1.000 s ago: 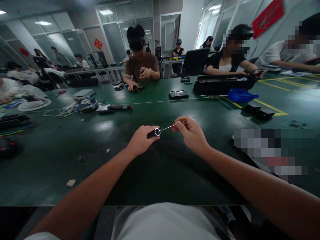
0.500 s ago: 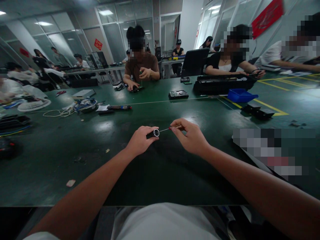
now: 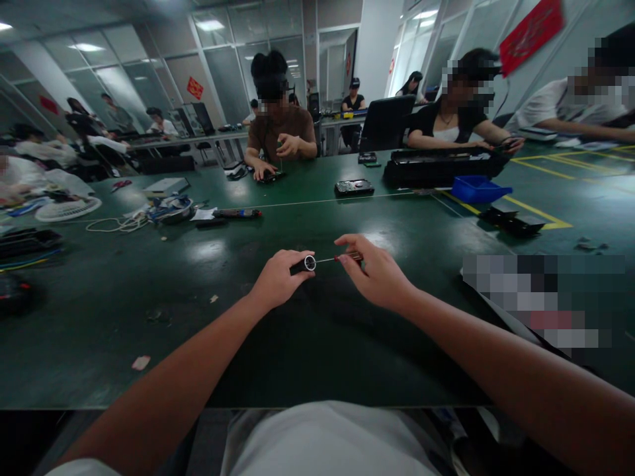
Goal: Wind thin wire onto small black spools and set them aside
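Head view, left hand: left hand (image 3: 278,277) curled around a small dark cylinder (image 3: 301,265), fingers wrapped over the body, silver-rimmed open end (image 3: 310,263) pointing toward the right hand.
Head view, right hand: right hand (image 3: 376,272) pinching a thin screwdriver (image 3: 337,258) by its handle between thumb and fingertips; index finger extended over the top of the handle.
Screwdriver: slim metal shaft runs nearly level from the handle leftward; tip meets the silver-rimmed end of the cylinder. Whether the tip sits inside the opening cannot be told. Red band visible where shaft joins handle.
Cylinder position: held just above the green table (image 3: 317,344), roughly centre of the view, between the two hands; whether it touches the table surface cannot be told.
Table, near left: small pale scraps (image 3: 141,362) on the surface, well apart from the hands.
Table, far left: white coiled cable (image 3: 119,223) and a dark tool with coloured grip (image 3: 237,213) lying flat.
Table, far centre: black flat device (image 3: 354,188) beyond the hands.
Table, far right: blue tray (image 3: 477,189) beside a long black unit (image 3: 439,166); yellow tape lines (image 3: 540,213) on the surface.
Other people: a person in a brown shirt (image 3: 280,132) seated across the table, both hands busy over a small object; further people seated at right and left.
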`<state>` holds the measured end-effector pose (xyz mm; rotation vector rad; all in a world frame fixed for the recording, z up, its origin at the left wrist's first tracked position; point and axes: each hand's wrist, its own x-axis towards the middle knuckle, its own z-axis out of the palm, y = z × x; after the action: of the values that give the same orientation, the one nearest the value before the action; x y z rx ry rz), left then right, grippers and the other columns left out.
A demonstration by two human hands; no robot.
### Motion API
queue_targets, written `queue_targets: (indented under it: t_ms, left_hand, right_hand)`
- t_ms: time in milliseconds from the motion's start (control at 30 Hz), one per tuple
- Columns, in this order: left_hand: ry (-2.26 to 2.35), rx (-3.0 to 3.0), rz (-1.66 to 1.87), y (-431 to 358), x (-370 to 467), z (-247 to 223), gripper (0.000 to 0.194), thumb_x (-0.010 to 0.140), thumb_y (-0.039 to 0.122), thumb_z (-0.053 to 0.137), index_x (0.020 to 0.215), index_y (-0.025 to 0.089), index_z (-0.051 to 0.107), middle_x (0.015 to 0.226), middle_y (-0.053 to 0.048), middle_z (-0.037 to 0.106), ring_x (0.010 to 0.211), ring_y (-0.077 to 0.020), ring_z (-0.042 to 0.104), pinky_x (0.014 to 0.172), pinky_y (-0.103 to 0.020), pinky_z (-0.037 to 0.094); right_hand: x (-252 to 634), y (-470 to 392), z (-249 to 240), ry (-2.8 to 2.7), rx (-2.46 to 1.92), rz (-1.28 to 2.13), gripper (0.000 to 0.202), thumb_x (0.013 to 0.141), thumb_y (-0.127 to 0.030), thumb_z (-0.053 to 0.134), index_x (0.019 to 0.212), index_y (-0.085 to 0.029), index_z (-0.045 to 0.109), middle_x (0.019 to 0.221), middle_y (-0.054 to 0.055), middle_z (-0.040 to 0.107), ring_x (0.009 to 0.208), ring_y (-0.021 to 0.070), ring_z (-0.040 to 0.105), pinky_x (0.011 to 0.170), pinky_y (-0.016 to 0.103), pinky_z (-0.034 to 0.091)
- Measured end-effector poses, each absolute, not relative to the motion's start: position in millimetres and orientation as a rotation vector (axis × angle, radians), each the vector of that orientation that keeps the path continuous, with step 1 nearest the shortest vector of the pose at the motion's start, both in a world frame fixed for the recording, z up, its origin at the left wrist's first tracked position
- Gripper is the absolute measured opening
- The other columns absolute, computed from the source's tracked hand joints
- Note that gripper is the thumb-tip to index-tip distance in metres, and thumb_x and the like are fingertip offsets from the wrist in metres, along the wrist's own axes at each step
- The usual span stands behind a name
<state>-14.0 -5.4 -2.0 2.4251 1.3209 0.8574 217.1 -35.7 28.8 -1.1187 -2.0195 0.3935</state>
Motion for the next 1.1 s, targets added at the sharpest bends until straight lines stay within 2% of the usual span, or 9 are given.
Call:
queue_targets:
  t_ms: [100, 200, 367, 433, 500, 667, 800, 967, 1100]
  left_hand:
    - [1.325, 2.423, 0.84, -5.9, -14.0, -1.6, 0.041, 0.085, 0.027, 0.072, 0.125, 0.025, 0.065, 0.114, -0.002, 0.07, 0.106, -0.0218, 0.06, 0.094, -0.038, 0.046]
    - [1.322, 2.423, 0.826, -6.4, -13.7, -1.2, 0.04, 0.085, 0.026, 0.072, 0.125, 0.025, 0.065, 0.113, -0.003, 0.07, 0.105, -0.0218, 0.06, 0.095, -0.038, 0.046]
    - [1.305, 2.429, 0.834, -6.0, -14.0, -1.1, 0.04, 0.084, 0.025, 0.072, 0.124, 0.025, 0.066, 0.115, -0.002, 0.07, 0.106, -0.0219, 0.06, 0.095, -0.039, 0.046]
    - [1.314, 2.422, 0.838, -5.5, -14.2, -1.1, 0.04, 0.084, 0.024, 0.073, 0.123, 0.025, 0.066, 0.115, -0.003, 0.07, 0.106, -0.0219, 0.06, 0.095, -0.038, 0.046]
    - [1.324, 2.419, 0.848, -5.1, -14.0, -1.4, 0.04, 0.083, 0.024, 0.073, 0.123, 0.024, 0.066, 0.114, -0.003, 0.071, 0.106, -0.022, 0.06, 0.095, -0.038, 0.046]
    - [1.304, 2.423, 0.854, -4.4, -13.3, -3.1, 0.039, 0.083, 0.025, 0.073, 0.122, 0.025, 0.067, 0.116, -0.002, 0.07, 0.106, -0.0216, 0.061, 0.096, -0.038, 0.046]
    - [1.317, 2.423, 0.859, -3.8, -14.7, -2.9, 0.041, 0.084, 0.026, 0.073, 0.124, 0.026, 0.066, 0.115, -0.002, 0.07, 0.106, -0.0214, 0.06, 0.096, -0.038, 0.046]
    - [1.366, 2.389, 0.872, -3.3, -17.2, -1.5, 0.041, 0.084, 0.026, 0.072, 0.125, 0.026, 0.066, 0.115, -0.003, 0.07, 0.106, -0.0217, 0.06, 0.097, -0.039, 0.046]
    - [1.357, 2.388, 0.864, -4.1, -16.2, -0.4, 0.042, 0.084, 0.027, 0.073, 0.125, 0.027, 0.066, 0.114, -0.003, 0.07, 0.106, -0.0217, 0.06, 0.097, -0.039, 0.046]
  right_hand:
    - [217.2, -36.5, 31.7, -2.048, -1.138, 0.421, 0.023, 0.095, -0.025, 0.045, 0.11, -0.018, 0.061, 0.079, 0.003, 0.067, 0.068, 0.018, 0.06, 0.063, 0.03, 0.04]
    - [216.9, -35.2, 32.6, -2.048, -1.192, 0.43, 0.031, 0.101, -0.034, 0.038, 0.098, -0.02, 0.065, 0.079, 0.003, 0.068, 0.067, 0.0184, 0.06, 0.062, 0.031, 0.038]
    - [215.7, -34.4, 28.2, -2.02, -1.199, 0.427, 0.026, 0.097, -0.028, 0.045, 0.118, -0.02, 0.057, 0.082, 0.004, 0.069, 0.064, 0.0182, 0.059, 0.062, 0.032, 0.04]
    - [215.6, -34.8, 27.4, -2.019, -1.155, 0.422, 0.028, 0.094, -0.026, 0.048, 0.122, -0.019, 0.053, 0.083, 0.004, 0.068, 0.069, 0.019, 0.06, 0.065, 0.032, 0.042]
    - [216.0, -34.8, 28.2, -2.019, -1.141, 0.433, 0.026, 0.095, -0.026, 0.048, 0.119, -0.018, 0.053, 0.083, 0.004, 0.067, 0.073, 0.0194, 0.061, 0.067, 0.032, 0.042]
    - [217.3, -33.9, 31.8, -2.013, -1.232, 0.459, 0.027, 0.101, -0.034, 0.038, 0.103, -0.021, 0.061, 0.08, 0.003, 0.068, 0.065, 0.0174, 0.059, 0.061, 0.031, 0.038]
    - [216.3, -34.9, 29.7, -2.002, -1.2, 0.466, 0.021, 0.098, -0.028, 0.045, 0.114, -0.02, 0.057, 0.078, 0.001, 0.066, 0.065, 0.0171, 0.058, 0.061, 0.03, 0.04]
    - [215.4, -33.6, 27.2, -1.981, -1.185, 0.556, 0.023, 0.094, -0.027, 0.053, 0.115, -0.021, 0.056, 0.089, 0.004, 0.068, 0.079, 0.0188, 0.064, 0.071, 0.032, 0.046]
    - [216.4, -32.0, 29.2, -1.968, -1.262, 0.576, 0.027, 0.099, -0.037, 0.043, 0.112, -0.021, 0.06, 0.081, 0.003, 0.068, 0.066, 0.018, 0.06, 0.062, 0.032, 0.042]
